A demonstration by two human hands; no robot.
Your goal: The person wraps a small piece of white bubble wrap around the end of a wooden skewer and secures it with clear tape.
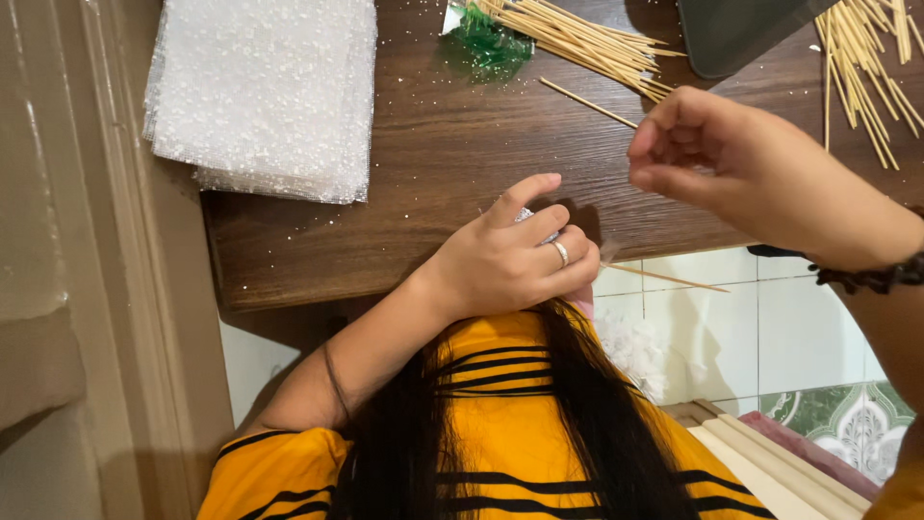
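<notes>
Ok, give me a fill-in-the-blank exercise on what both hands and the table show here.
1. The left hand wears a ring and grips a small glittery piece with a thin ____ stick sticking out of it.
2. The right hand has its fingers pinched above the dark ____ table.
3. The stack of white net sheets lies at the table's ____ end.

Missing words: wooden; wooden; left
</notes>
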